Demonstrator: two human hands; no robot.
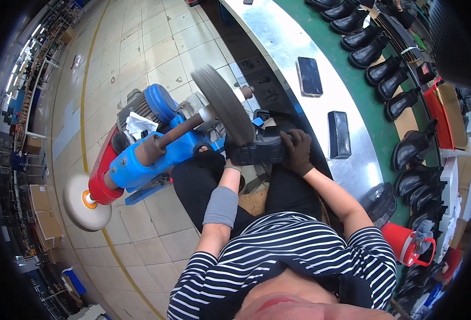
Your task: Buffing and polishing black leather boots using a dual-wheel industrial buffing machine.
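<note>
Over my lap a black shoe (pixel 270 152) lies across both hands, its chunky sole partly showing. My right hand (pixel 298 151), in a dark brown glove, is closed round the shoe's right end with its fingers bent over the edge. At the other end my left hand (pixel 232 154) grips the shoe; its fingers are mostly hidden by the shoe and the wheel. A large grey buffing wheel (pixel 222 101) on a blue machine (pixel 139 162) stands right at the shoe's upper left part. Whether wheel and shoe touch, I cannot tell exactly.
To the right is a metal-topped bench (pixel 320 106) with a phone (pixel 309 76) and a black box (pixel 339 134). Beyond it several black shoes (pixel 364 50) line a green conveyor (pixel 352 80). A red mug (pixel 406 242) stands near my right elbow. A white wheel (pixel 86 202) is on the machine's left end.
</note>
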